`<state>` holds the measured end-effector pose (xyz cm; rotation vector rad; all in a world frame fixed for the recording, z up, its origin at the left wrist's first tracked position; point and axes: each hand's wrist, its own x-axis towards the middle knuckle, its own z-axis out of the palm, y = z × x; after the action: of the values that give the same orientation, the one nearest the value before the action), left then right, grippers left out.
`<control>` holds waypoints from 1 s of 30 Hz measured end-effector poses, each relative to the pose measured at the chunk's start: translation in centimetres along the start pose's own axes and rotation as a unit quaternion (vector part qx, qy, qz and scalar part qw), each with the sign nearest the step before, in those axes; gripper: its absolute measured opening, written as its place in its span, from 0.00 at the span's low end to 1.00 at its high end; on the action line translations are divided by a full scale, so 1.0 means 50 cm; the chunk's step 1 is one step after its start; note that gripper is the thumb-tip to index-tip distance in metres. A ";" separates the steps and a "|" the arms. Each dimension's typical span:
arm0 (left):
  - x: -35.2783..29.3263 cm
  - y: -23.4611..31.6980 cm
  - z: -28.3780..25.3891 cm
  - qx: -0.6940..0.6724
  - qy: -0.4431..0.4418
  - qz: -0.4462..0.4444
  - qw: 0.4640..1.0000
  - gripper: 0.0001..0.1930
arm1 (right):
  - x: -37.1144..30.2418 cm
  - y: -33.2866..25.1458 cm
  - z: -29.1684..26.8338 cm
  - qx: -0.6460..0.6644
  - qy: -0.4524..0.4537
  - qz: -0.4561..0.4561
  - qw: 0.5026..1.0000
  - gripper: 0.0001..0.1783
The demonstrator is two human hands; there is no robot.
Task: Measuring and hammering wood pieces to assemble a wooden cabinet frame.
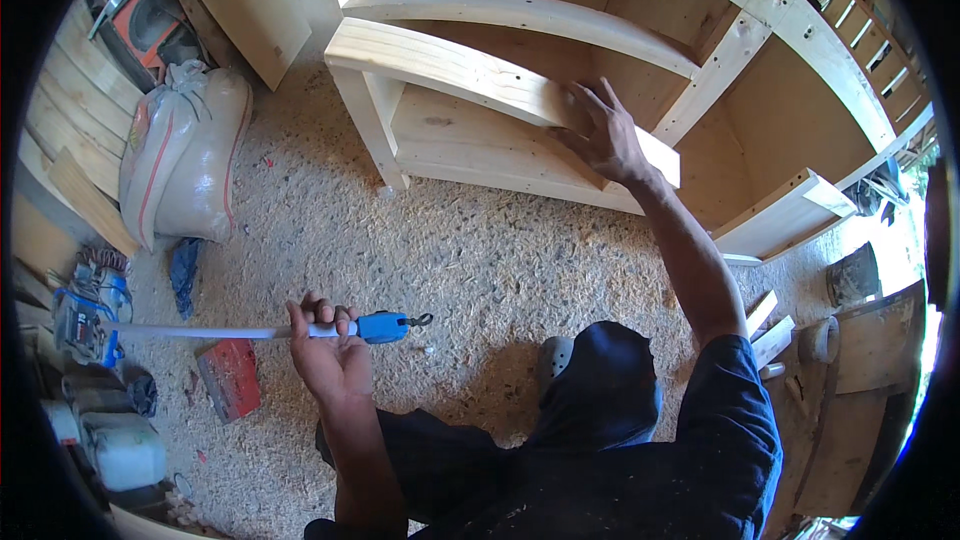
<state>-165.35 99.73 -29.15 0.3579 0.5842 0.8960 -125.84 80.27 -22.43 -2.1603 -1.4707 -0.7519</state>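
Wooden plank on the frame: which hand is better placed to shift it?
Right, probably. The right hand already rests on the wooden plank, while the left hand is away from it, gripping a blue-handled tool.

At the upper left of the frame I see a bulging white sack (pixel 185 155) lying on the sawdust-strewn ground (pixel 470 260), with an orange and grey power tool (pixel 150 25) just above it. Pale boards (pixel 75 115) lean along the left edge. Lower left, a red block (pixel 230 378) lies on the sawdust, near a blue machine (pixel 85 325) and a whitish plastic canister (pixel 125 450). A dark blue rag (pixel 185 275) lies just below the sack. At the right, short wood offcuts (pixel 770 330) lie near my dark sleeve, beside a brown panel (pixel 875 340).
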 end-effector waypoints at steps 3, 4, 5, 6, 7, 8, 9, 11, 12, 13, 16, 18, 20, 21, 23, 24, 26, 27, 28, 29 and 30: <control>-0.006 0.000 0.009 -0.001 -0.001 -0.009 1.000 0.17 | -0.048 0.028 -0.001 0.218 -0.204 0.053 0.953 0.37; -0.009 0.001 0.012 0.000 0.002 -0.008 1.000 0.17 | -0.085 0.036 0.004 0.237 -0.246 0.085 0.936 0.37; -0.012 0.004 0.015 -0.011 0.006 -0.013 1.000 0.16 | -0.133 0.042 0.015 0.270 -0.270 0.085 0.920 0.36; -0.015 0.007 0.017 -0.026 0.015 -0.013 0.999 0.15 | -0.202 0.034 0.037 0.355 -0.243 0.112 0.895 0.35; -0.019 0.010 0.018 -0.031 0.017 -0.008 0.999 0.15 | -0.276 0.025 0.066 0.322 -0.181 0.067 0.927 0.31; -0.023 0.013 0.018 -0.032 0.031 -0.006 0.999 0.16 | -0.364 0.014 0.091 0.275 -0.107 0.036 0.955 0.34; -0.027 0.016 0.018 -0.035 0.023 -0.001 0.999 0.16 | -0.466 0.006 0.089 0.118 -0.236 0.137 0.955 0.39; -0.035 0.024 0.017 -0.043 0.028 0.003 0.999 0.16 | -0.648 -0.010 0.085 0.112 -0.179 0.100 0.972 0.27; -0.036 0.027 0.017 -0.043 0.013 0.003 0.999 0.15 | -0.729 -0.020 0.067 0.104 -0.246 0.173 0.948 0.26; -0.040 0.029 0.016 -0.054 0.015 -0.003 0.998 0.15 | -0.798 -0.034 0.047 0.083 -0.280 0.244 0.925 0.26; -0.041 0.031 0.013 -0.052 -0.001 -0.017 0.998 0.16 | -0.922 -0.076 -0.017 0.009 -0.329 0.436 0.837 0.25; -0.040 0.026 0.011 -0.041 -0.009 -0.021 0.999 0.16 | -0.904 -0.090 -0.035 -0.028 -0.282 0.496 0.821 0.25; -0.035 0.012 0.013 -0.036 0.000 -0.021 0.999 0.16 | -0.805 -0.094 -0.033 -0.021 -0.190 0.449 0.873 0.24; -0.034 0.001 0.015 -0.040 -0.014 -0.031 0.999 0.17 | -0.733 -0.098 -0.030 -0.010 -0.151 0.371 0.916 0.24; -0.032 -0.028 0.024 -0.054 -0.051 -0.046 0.996 0.18 | -0.544 -0.111 -0.016 0.131 -0.160 0.299 0.931 0.23; -0.030 -0.043 0.031 -0.046 -0.044 -0.055 0.996 0.20 | -0.445 -0.134 -0.009 0.196 -0.178 0.247 0.932 0.25; -0.032 -0.086 0.049 -0.034 -0.048 -0.042 0.997 0.24 | -0.272 -0.199 -0.004 0.353 -0.242 0.114 0.897 0.33; -0.035 -0.107 0.058 -0.016 -0.051 -0.037 0.998 0.27 | -0.201 -0.235 0.005 0.421 -0.286 0.036 0.860 0.35; -0.039 -0.124 0.065 -0.011 -0.040 -0.038 0.998 0.30 | -0.147 -0.273 0.015 0.460 -0.310 -0.034 0.831 0.37; -0.043 -0.135 0.069 0.044 -0.023 -0.042 0.998 0.35 | -0.113 -0.315 0.029 0.477 -0.338 -0.100 0.805 0.39; -0.048 -0.143 0.072 0.058 -0.024 -0.050 0.997 0.36 | -0.097 -0.356 0.042 0.494 -0.329 -0.124 0.795 0.40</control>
<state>-159.87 93.42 -29.26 0.4487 0.6064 0.7568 -143.47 84.41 -26.45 -1.3976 -1.8695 0.7161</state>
